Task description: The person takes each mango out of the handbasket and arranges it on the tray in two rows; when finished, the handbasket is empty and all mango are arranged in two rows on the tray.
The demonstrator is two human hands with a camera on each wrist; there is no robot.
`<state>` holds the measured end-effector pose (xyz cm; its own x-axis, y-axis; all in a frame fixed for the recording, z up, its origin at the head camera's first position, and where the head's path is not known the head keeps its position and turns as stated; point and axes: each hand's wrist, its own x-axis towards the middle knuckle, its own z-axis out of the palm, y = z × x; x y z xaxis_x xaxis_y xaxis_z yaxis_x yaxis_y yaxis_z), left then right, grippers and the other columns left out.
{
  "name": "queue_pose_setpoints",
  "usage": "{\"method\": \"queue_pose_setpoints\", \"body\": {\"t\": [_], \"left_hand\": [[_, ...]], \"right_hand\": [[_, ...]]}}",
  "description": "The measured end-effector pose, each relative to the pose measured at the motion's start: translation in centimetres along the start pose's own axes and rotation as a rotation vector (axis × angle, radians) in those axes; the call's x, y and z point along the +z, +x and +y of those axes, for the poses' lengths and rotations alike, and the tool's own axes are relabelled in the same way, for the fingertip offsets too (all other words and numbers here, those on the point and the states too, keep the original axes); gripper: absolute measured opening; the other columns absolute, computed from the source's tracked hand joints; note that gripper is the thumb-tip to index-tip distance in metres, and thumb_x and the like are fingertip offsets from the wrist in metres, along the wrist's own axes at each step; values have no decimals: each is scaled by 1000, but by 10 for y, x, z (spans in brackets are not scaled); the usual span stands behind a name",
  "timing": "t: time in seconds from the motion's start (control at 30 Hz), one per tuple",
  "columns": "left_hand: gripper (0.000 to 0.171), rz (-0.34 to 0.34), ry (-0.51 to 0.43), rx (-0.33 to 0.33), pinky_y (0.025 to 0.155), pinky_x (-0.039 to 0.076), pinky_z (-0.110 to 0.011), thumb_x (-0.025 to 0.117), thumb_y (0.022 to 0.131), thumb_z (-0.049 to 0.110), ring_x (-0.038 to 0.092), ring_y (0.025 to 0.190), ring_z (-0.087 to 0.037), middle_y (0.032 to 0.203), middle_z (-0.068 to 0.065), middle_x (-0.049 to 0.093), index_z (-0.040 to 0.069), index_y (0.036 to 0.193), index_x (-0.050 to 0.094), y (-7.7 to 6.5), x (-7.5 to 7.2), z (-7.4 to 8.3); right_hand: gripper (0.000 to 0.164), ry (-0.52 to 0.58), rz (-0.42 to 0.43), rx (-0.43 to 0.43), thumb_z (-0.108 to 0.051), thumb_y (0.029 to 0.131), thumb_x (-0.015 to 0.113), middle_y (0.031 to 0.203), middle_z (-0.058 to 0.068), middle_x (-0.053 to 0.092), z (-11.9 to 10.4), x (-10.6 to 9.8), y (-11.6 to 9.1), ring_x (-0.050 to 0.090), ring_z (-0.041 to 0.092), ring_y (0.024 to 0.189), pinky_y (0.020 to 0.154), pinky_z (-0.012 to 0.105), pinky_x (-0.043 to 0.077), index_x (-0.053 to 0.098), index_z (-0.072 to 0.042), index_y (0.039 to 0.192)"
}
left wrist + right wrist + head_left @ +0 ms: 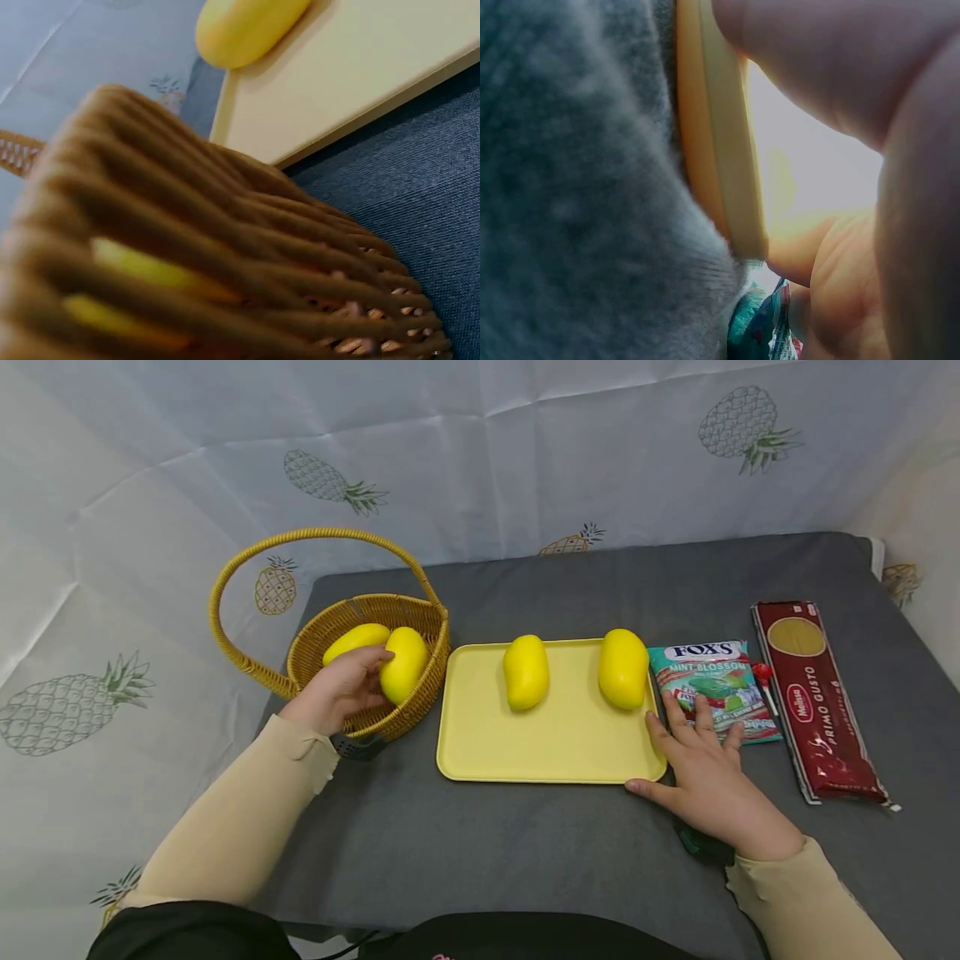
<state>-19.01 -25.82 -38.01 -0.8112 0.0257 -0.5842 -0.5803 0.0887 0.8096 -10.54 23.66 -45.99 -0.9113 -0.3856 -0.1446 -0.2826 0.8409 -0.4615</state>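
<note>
In the head view, my left hand (341,687) reaches into a brown wicker basket (420,714) with a tall handle. It holds a yellow mango (406,665) near the basket's right side. Another mango (357,641) lies behind that hand. A pale yellow tray (540,747) stands right of the basket, carrying two more mangoes, one left (526,672) and one right (623,668). My right hand (701,781) has its fingers spread at the tray's right front corner. Its thumb and a finger touch the rim, and other fingertips lie over a candy bag (708,672).
Right of the candy bag are a small red-topped stick (762,673) and a long dark red pasta packet (817,702). Grey cloth covers the table (525,852). A pineapple-print curtain (465,477) hangs behind. The basket's handle (322,533) arches high at the left.
</note>
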Motion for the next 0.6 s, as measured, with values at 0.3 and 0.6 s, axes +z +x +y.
{"method": "queue_pose_setpoints", "body": {"t": [0.3, 0.6], "left_hand": [[51, -12, -207, 226, 82, 58, -27, 46, 119, 28, 65, 98, -12, 120, 4, 69, 18, 167, 35, -19, -6, 1], [40, -6, -283, 436, 82, 62, -25, 42, 119, 22, 72, 94, -6, 123, 7, 71, 14, 159, 41, -53, 21, -4]], "right_hand": [[112, 0, 0, 3, -60, 95, 82, 183, 28, -2, 1, -1, -1, -26, 56, 163, 110, 89, -27, 30, 4, 171], [111, 10, 9, -14, -59, 96, 82, 183, 28, -2, -1, 0, -1, -27, 55, 163, 110, 89, -26, 30, 4, 171]]}}
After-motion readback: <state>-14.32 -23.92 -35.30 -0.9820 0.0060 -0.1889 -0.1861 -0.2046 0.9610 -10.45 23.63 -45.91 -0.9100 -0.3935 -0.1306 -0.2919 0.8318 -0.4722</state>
